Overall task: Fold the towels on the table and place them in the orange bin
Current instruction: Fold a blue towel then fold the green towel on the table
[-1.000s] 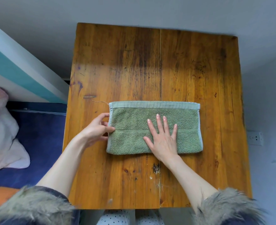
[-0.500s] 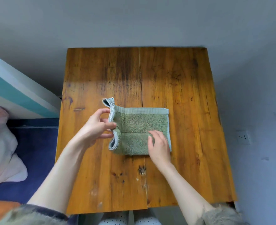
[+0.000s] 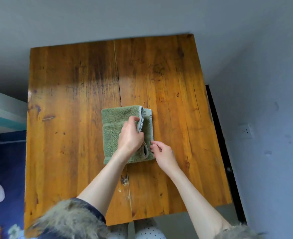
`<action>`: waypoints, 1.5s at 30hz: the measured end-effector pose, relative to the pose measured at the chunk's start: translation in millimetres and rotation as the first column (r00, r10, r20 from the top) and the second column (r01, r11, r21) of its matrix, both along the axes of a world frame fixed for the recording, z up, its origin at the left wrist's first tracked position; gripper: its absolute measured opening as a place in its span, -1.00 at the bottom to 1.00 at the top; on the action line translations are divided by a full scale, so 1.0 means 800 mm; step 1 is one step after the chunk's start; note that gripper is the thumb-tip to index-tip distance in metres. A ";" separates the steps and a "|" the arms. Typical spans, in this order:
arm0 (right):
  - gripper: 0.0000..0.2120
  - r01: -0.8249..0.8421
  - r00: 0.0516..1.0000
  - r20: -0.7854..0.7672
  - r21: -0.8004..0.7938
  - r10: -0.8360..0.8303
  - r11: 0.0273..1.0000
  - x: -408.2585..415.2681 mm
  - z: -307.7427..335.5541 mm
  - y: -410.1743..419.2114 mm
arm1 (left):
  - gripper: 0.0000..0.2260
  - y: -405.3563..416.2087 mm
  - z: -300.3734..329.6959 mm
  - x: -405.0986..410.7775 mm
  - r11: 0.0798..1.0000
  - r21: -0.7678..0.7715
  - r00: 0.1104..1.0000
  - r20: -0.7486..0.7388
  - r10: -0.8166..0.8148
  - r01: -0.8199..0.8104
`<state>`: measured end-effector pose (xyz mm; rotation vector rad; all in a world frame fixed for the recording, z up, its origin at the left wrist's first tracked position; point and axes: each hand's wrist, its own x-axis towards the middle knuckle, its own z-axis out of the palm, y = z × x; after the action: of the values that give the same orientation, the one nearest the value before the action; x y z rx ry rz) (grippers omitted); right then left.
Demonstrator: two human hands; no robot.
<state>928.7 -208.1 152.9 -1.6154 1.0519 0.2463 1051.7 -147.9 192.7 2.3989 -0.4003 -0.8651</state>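
The green towel (image 3: 114, 133), soft and floppy so probably best grabbed at its stacked edges, is pinched there by the left hand (image 3: 131, 137), while the right hand (image 3: 163, 152) is loosely curled beside it, nothing gripped.

I have one head-worn view, looking steeply down and forward over the wooden table (image 3: 73, 118), close enough that both forearms fill the lower frame; no second view.

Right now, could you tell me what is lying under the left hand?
The left hand holds the folded-over edge of the green towel, which lies on the wooden table. The cloth under the palm is covered, as is the table beneath the towel.
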 end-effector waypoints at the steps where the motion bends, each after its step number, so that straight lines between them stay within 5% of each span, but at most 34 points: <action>1: -0.67 0.007 1.000 0.000 0.020 -0.007 1.000 0.000 -0.002 -0.001 | -0.58 -0.004 -0.002 -0.002 1.000 0.000 1.000 0.021 -0.003 0.003; 15: -0.66 0.036 0.999 0.008 0.120 -0.037 0.992 0.001 -0.007 -0.012 | -0.58 -0.006 -0.019 -0.021 0.995 -0.074 0.996 0.055 -0.063 0.067; 20: -0.73 0.113 0.993 0.017 0.138 -0.116 0.984 0.006 -0.006 -0.013 | -0.65 0.000 -0.026 -0.015 0.988 -0.156 0.986 -0.160 -0.047 0.022; 24: -0.72 0.073 0.996 0.037 0.071 -0.075 0.995 0.026 0.002 -0.017 | -0.75 0.025 -0.024 -0.010 0.976 -0.215 0.995 0.102 -0.013 0.035; 27: -0.63 0.060 0.997 0.041 -0.026 -0.059 0.998 0.056 0.005 -0.025 | -0.77 0.050 -0.032 0.007 0.988 -0.134 0.935 0.354 -0.027 0.079; 32: -0.57 0.040 0.999 -0.023 -0.062 -0.042 0.997 0.100 -0.002 -0.034 | -0.71 0.080 -0.056 0.024 0.967 0.097 0.813 0.527 -0.249 0.234; 36: -0.86 0.060 0.998 0.012 -0.072 -0.059 0.996 0.103 -0.007 -0.039 | -0.64 0.085 -0.066 0.014 0.896 0.257 0.719 0.535 -0.443 0.361; 45: -0.84 0.029 0.996 0.088 -0.024 -0.026 0.999 0.091 -0.008 -0.048 | -0.42 0.089 -0.093 -0.006 0.821 0.381 0.666 0.484 -0.568 0.424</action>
<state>1001.8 -246.4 146.6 -1.6191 1.0126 0.1422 1046.9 -76.9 118.0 2.8017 -1.3272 -0.3555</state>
